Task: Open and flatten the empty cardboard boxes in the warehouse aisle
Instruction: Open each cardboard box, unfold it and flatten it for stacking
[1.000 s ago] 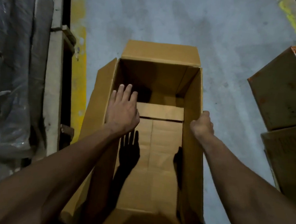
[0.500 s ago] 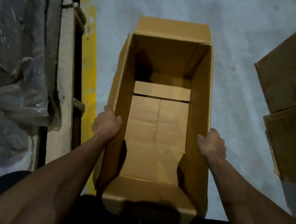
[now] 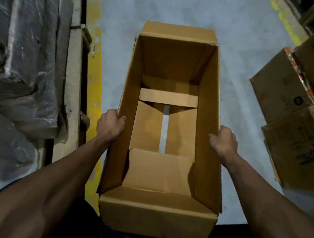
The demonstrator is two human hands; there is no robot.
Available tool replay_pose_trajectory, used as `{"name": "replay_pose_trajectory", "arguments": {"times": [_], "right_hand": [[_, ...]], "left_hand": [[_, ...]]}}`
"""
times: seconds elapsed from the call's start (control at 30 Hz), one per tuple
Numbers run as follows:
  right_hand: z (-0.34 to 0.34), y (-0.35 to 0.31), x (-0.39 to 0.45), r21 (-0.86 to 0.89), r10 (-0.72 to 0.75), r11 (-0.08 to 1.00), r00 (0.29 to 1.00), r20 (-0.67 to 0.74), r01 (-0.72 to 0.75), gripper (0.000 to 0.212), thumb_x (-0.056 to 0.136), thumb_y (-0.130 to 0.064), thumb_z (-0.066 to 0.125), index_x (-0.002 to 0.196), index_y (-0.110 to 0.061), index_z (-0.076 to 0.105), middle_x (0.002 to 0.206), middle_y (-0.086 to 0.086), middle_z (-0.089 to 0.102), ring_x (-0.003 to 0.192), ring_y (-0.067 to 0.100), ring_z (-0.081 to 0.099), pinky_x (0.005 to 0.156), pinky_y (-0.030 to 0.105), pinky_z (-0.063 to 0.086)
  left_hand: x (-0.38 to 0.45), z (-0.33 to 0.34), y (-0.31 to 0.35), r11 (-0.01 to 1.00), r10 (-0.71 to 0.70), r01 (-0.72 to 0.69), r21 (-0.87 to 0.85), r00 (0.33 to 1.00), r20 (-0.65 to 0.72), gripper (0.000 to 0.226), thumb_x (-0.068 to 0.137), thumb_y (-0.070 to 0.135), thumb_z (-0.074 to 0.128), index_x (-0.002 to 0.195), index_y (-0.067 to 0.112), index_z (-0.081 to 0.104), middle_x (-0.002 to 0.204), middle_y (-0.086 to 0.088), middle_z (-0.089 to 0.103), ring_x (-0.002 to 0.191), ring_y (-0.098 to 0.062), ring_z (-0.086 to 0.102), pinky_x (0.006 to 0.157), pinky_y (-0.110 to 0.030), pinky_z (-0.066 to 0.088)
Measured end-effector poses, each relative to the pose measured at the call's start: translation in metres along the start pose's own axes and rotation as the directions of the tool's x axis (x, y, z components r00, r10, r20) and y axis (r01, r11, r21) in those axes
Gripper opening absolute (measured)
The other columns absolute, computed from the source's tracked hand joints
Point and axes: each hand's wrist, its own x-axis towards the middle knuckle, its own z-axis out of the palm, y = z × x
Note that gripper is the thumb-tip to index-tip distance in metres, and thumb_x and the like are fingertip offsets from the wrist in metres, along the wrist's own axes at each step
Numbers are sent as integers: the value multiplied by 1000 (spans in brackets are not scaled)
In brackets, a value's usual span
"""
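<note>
A long brown cardboard box (image 3: 209, 108) stands open-topped in front of me, empty inside. Its bottom flaps have parted, and a strip of grey floor shows through the gap between them. My left hand (image 3: 110, 126) grips the rim of the left wall, thumb inside the box. On the opposite rim, my right hand (image 3: 225, 139) grips the right wall. The near end flap hangs folded outward toward me, and the far end flap tilts away.
Plastic-wrapped goods (image 3: 21, 63) on a pallet line the left side behind a yellow floor stripe (image 3: 94, 78). Closed cardboard boxes (image 3: 295, 105) are stacked at the right. Grey concrete floor (image 3: 182, 8) stretches ahead.
My left hand left the inside of the box and took hold of the left wall; both hands now grip the rims. The bottom flaps have opened a gap showing the floor.
</note>
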Motion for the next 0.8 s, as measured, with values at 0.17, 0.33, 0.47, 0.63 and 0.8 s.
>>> {"name": "replay_pose_trajectory", "arguments": {"times": [0.17,0.33,0.47,0.63,0.8], "right_hand": [[-31,-8,-17,27,-76,997,997,-31,77,16,102,-16,55,116,-9,58,108,12,63,91,28,59,79,40,52],[-56,-9,-42,72,-114,990,990,-82,120,8,101,-16,55,107,-11,56,100,9,60,90,28,58,78,39,50],[-71,-8,-64,123,-132,981,982,-134,149,6,101,-15,56,107,-13,56,97,5,59,84,24,56,73,35,46],[-83,-5,-87,146,-114,979,975,-193,143,13,100,-14,57,112,-10,61,101,8,62,90,27,61,75,37,51],[-90,1,-105,177,-76,978,975,-207,114,16,100,-15,57,114,-9,63,98,5,58,87,26,58,75,33,47]], "left_hand": [[-19,-24,17,1000,12,-14,-18,997,-71,30,97,30,62,74,16,50,85,-12,63,87,-35,63,77,-43,54],[-43,-47,26,997,55,-61,-45,991,-123,31,96,31,63,72,16,50,84,-13,63,86,-37,63,79,-46,55],[-64,-62,30,991,78,-92,-97,987,-143,28,96,31,63,83,6,59,82,-16,64,85,-39,64,76,-46,54],[-85,-77,37,987,100,-120,-106,979,-176,31,95,30,63,81,4,57,88,-21,65,89,-40,63,79,-44,52],[-100,-79,34,984,114,-135,-114,978,-173,28,94,33,63,84,8,58,89,-21,65,89,-41,64,82,-49,56]]}}
